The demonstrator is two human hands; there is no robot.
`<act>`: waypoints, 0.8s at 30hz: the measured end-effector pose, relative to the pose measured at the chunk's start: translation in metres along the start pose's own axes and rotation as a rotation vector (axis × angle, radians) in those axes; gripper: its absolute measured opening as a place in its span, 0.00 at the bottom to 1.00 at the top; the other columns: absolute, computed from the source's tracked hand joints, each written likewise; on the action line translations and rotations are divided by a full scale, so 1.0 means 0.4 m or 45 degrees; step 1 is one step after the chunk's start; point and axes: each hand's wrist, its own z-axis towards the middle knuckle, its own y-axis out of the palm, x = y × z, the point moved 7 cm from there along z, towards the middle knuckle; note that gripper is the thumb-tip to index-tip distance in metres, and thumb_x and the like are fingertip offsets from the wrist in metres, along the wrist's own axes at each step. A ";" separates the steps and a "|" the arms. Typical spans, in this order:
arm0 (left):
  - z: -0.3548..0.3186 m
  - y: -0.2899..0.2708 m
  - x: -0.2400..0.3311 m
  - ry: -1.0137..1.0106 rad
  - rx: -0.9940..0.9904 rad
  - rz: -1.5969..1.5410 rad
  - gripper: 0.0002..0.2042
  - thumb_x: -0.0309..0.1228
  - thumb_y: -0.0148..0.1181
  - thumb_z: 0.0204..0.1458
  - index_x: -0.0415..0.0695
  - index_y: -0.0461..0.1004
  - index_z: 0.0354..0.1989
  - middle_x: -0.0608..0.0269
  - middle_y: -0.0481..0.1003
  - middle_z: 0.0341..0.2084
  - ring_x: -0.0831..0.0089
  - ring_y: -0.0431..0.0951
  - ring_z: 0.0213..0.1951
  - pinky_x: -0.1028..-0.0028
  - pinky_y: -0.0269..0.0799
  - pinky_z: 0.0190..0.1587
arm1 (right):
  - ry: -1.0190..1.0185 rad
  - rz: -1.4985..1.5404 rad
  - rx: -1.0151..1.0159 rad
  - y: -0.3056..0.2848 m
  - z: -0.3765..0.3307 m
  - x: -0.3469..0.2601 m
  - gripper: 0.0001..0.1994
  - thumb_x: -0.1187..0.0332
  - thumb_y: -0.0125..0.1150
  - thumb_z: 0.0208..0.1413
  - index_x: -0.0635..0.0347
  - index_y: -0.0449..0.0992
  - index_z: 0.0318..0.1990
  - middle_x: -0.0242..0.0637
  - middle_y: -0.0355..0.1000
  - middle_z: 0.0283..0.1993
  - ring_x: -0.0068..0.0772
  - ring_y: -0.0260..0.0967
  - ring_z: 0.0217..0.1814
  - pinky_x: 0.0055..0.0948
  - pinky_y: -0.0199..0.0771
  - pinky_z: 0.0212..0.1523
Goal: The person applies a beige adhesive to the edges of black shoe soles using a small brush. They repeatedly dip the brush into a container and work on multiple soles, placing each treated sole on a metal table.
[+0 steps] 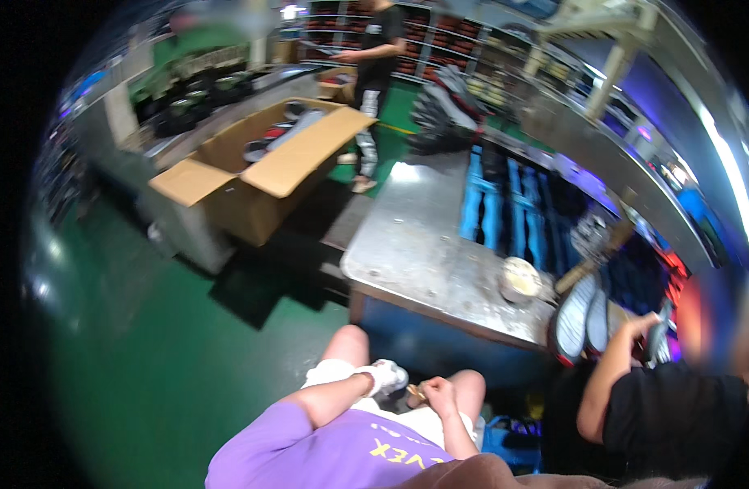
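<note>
My left hand [386, 377], in a white glove, rests over my lap between the knees. It looks curled, but its fingers are too blurred to show whether they grip anything. Beside it, my bare right hand [441, 395] is closed around a small tan object [416, 394] whose kind I cannot make out. Both hands are below the front edge of a metal-topped table [415, 236]. A round tub of pale paste [521, 279] stands near that edge, with pale-soled shoes [575, 322] to its right.
Blue and black strips [480, 204] and a dark grey pile [443, 110] lie on the table. At right, a co-worker's hand [637, 328] holds a shoe. An open carton [297, 163] with shoes stands left; another person [378, 57] stands behind it. A blue stool [509, 444] is near my right.
</note>
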 end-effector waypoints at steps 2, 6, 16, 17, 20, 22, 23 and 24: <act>0.076 0.022 -0.070 -0.008 -0.046 -0.120 0.12 0.32 0.62 0.49 0.42 0.84 0.38 0.56 0.82 0.29 0.66 0.84 0.32 0.65 0.80 0.33 | 0.005 -0.017 -0.018 0.018 0.028 0.033 0.09 0.66 0.66 0.52 0.64 0.81 0.32 0.35 0.78 0.27 0.23 0.74 0.31 0.29 0.76 0.35; 0.158 0.036 -0.129 0.056 -0.010 0.017 0.12 0.28 0.59 0.50 0.38 0.83 0.41 0.53 0.83 0.31 0.61 0.84 0.33 0.64 0.81 0.34 | 0.049 -0.107 -0.016 0.006 0.019 0.002 0.10 0.64 0.68 0.53 0.62 0.80 0.32 0.35 0.79 0.27 0.24 0.75 0.29 0.28 0.76 0.34; 0.235 0.063 -0.233 -0.042 0.012 -0.052 0.16 0.35 0.66 0.42 0.44 0.85 0.41 0.51 0.84 0.39 0.60 0.84 0.45 0.64 0.78 0.48 | 0.075 -0.110 -0.007 0.014 0.015 0.012 0.11 0.63 0.70 0.53 0.62 0.80 0.33 0.35 0.79 0.26 0.25 0.76 0.29 0.28 0.76 0.34; 0.229 0.067 -0.225 -0.047 0.014 -0.044 0.16 0.35 0.66 0.43 0.44 0.84 0.41 0.51 0.84 0.39 0.60 0.84 0.45 0.64 0.78 0.48 | 0.071 -0.115 -0.001 0.009 0.012 0.014 0.10 0.63 0.70 0.53 0.62 0.80 0.33 0.35 0.79 0.26 0.25 0.76 0.29 0.28 0.76 0.34; 0.196 0.067 -0.183 0.047 0.050 -0.162 0.11 0.26 0.61 0.49 0.38 0.81 0.41 0.51 0.81 0.31 0.61 0.84 0.31 0.62 0.83 0.29 | 0.075 -0.108 -0.002 -0.001 0.001 0.011 0.10 0.63 0.69 0.53 0.62 0.80 0.33 0.35 0.79 0.27 0.24 0.76 0.29 0.28 0.76 0.34; 0.177 0.068 -0.166 0.040 0.035 -0.144 0.11 0.27 0.61 0.50 0.38 0.80 0.42 0.52 0.81 0.30 0.61 0.84 0.31 0.62 0.83 0.31 | 0.083 -0.096 -0.004 -0.005 -0.002 0.012 0.10 0.63 0.69 0.53 0.62 0.80 0.33 0.34 0.79 0.27 0.24 0.75 0.28 0.28 0.75 0.34; 0.176 0.059 -0.168 0.058 0.046 -0.114 0.11 0.27 0.61 0.50 0.38 0.80 0.42 0.52 0.81 0.30 0.61 0.84 0.30 0.62 0.83 0.32 | 0.078 -0.087 -0.010 0.000 0.000 0.006 0.10 0.63 0.69 0.53 0.62 0.80 0.33 0.34 0.79 0.27 0.24 0.75 0.28 0.28 0.75 0.34; 0.178 0.050 -0.170 0.075 0.057 -0.084 0.11 0.28 0.61 0.51 0.39 0.80 0.42 0.53 0.81 0.30 0.61 0.84 0.30 0.62 0.83 0.32 | 0.074 -0.078 -0.015 0.007 0.002 0.001 0.11 0.63 0.69 0.53 0.62 0.80 0.33 0.34 0.79 0.27 0.24 0.75 0.28 0.28 0.75 0.34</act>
